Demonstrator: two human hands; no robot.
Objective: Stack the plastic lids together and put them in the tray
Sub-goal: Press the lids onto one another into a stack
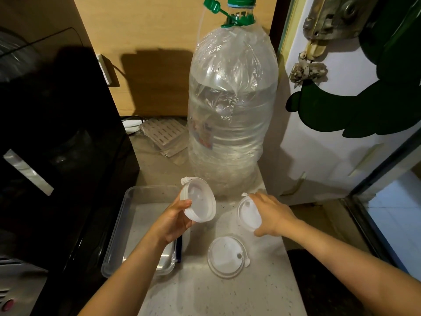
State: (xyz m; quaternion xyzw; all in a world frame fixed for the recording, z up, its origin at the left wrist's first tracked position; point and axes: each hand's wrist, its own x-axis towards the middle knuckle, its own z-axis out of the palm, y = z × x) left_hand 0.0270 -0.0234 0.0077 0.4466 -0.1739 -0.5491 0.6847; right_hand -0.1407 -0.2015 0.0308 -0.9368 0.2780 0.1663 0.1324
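Your left hand [175, 221] held a small stack of lids [198, 200] tilted up on edge, fingers wrapped around the near-left rim, raised over the right side of the clear tray [118, 233]. Stack looked like more than one lid nested, exact count not readable. Tab stuck out at its far-left top

Your right hand [271, 214] was down on a second lid [247, 214] lying on the counter [227, 293], right of the stack. Fingers spread wide over its right half, thumb at the near edge, fingertips at the far edge by the tab. Can't tell if it was actually gripped or just covered

A third lid [227, 256] lay flat on the counter, near of both hands, untouched, small hole and tab on its right side. It sat just right of the tray, apart from it

Tray sat at the left on the counter, nothing stacked inside. A dark pen-like item [179, 249] lay along its right edge

Big water bottle [232, 115] with green cap stood far centre, just behind the lids. Black appliance [57, 133] was at far left
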